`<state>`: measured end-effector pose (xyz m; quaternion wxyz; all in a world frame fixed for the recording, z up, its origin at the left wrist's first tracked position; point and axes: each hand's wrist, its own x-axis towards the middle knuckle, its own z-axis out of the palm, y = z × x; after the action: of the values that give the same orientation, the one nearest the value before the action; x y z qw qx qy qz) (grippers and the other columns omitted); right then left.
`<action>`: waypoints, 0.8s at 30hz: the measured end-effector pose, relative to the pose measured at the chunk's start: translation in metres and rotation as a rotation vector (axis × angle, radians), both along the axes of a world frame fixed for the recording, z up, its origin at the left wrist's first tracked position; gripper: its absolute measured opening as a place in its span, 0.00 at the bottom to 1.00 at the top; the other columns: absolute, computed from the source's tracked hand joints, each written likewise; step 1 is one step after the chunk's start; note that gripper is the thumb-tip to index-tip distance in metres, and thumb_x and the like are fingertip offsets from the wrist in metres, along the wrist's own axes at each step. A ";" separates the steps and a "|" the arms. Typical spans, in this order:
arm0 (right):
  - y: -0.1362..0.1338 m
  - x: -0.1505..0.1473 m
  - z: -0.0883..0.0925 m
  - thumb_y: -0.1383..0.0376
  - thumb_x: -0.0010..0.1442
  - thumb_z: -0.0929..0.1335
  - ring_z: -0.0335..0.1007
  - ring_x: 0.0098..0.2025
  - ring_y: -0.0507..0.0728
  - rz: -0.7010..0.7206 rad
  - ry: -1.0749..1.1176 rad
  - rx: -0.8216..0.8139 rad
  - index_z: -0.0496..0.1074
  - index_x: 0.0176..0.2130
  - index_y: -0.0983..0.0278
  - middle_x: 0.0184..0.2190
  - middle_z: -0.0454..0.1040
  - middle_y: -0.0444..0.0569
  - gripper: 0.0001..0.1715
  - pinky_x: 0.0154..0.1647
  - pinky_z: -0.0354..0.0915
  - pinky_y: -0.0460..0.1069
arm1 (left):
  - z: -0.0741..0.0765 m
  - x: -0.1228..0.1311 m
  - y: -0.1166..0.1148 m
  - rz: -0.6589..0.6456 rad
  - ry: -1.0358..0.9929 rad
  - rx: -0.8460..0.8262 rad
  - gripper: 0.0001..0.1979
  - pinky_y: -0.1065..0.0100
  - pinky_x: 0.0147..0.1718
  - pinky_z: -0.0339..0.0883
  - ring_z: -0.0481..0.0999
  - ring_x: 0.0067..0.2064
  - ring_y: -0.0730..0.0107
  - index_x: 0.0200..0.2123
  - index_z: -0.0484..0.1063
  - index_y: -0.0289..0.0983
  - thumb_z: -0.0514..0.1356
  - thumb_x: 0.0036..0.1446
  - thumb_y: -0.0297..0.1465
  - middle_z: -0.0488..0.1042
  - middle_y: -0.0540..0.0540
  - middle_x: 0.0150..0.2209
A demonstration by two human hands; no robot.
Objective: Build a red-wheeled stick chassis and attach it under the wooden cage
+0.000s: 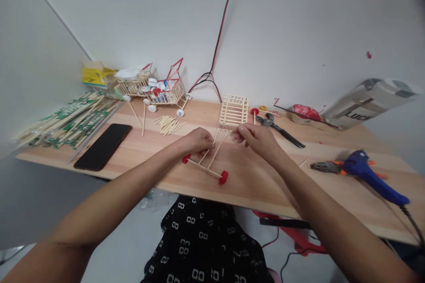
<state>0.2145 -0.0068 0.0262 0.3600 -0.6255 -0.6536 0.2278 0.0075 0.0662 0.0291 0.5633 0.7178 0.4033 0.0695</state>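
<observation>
Head view: left hand (199, 140) with grip clamped on a red-wheeled stick frame (208, 168); right hand (257, 138) by the far rack (234, 113), grip cannot be told.

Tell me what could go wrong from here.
The thin stick frame in the left hand might snap if squeezed hard. A snag on the cord could drag the glue gun off the table. The phone lies near the front edge and might get knocked down.

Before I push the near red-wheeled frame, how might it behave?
The frame is probably light, being thin sticks. It may roll on its round red wheels, though I can't tell whether they turn. Its long, slender sticks could snap.
</observation>
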 end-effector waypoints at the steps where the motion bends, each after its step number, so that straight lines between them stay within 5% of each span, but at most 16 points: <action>1: -0.002 0.000 -0.005 0.55 0.65 0.58 0.71 0.28 0.53 -0.041 0.016 0.025 0.72 0.32 0.65 0.27 0.76 0.48 0.22 0.30 0.64 0.47 | 0.000 0.000 0.000 -0.006 0.010 -0.011 0.13 0.76 0.15 0.58 0.62 0.14 0.78 0.15 0.66 0.34 0.58 0.50 0.22 0.65 0.52 0.12; 4: -0.005 -0.004 -0.013 0.55 0.64 0.59 0.68 0.24 0.52 -0.071 0.003 0.023 0.69 0.26 0.63 0.19 0.70 0.43 0.22 0.29 0.62 0.47 | 0.001 -0.001 0.000 0.014 0.041 -0.059 0.13 0.75 0.16 0.62 0.65 0.14 0.76 0.16 0.66 0.34 0.58 0.51 0.22 0.66 0.51 0.11; 8: -0.004 -0.011 -0.017 0.57 0.62 0.61 0.68 0.25 0.52 0.012 -0.011 -0.021 0.70 0.26 0.63 0.22 0.73 0.44 0.19 0.29 0.62 0.46 | 0.004 -0.003 -0.001 0.051 0.078 -0.077 0.13 0.75 0.18 0.64 0.66 0.14 0.77 0.18 0.67 0.32 0.56 0.55 0.22 0.69 0.49 0.13; 14: -0.001 -0.010 -0.025 0.59 0.62 0.61 0.67 0.24 0.52 0.006 -0.018 -0.016 0.69 0.24 0.63 0.20 0.72 0.43 0.19 0.29 0.61 0.47 | 0.010 -0.011 -0.001 0.027 0.146 0.071 0.14 0.77 0.16 0.61 0.67 0.14 0.77 0.18 0.68 0.32 0.54 0.55 0.20 0.70 0.49 0.15; 19: -0.001 -0.011 -0.031 0.59 0.61 0.61 0.68 0.26 0.53 -0.031 0.003 0.009 0.72 0.33 0.64 0.24 0.74 0.45 0.14 0.31 0.61 0.47 | 0.002 -0.016 0.008 0.112 0.019 0.200 0.12 0.79 0.14 0.55 0.64 0.13 0.81 0.17 0.68 0.32 0.57 0.51 0.20 0.67 0.52 0.13; 24: -0.005 -0.019 -0.030 0.61 0.61 0.63 0.70 0.33 0.55 -0.102 -0.048 0.100 0.74 0.39 0.64 0.34 0.78 0.49 0.13 0.37 0.63 0.49 | -0.013 -0.010 0.018 0.198 -0.087 0.115 0.07 0.77 0.15 0.57 0.66 0.15 0.80 0.31 0.73 0.30 0.55 0.54 0.19 0.69 0.53 0.17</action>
<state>0.1955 -0.0121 -0.0042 0.3860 -0.6448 -0.6398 0.1611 -0.0022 0.0843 0.0164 0.5286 0.7019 0.4427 0.1786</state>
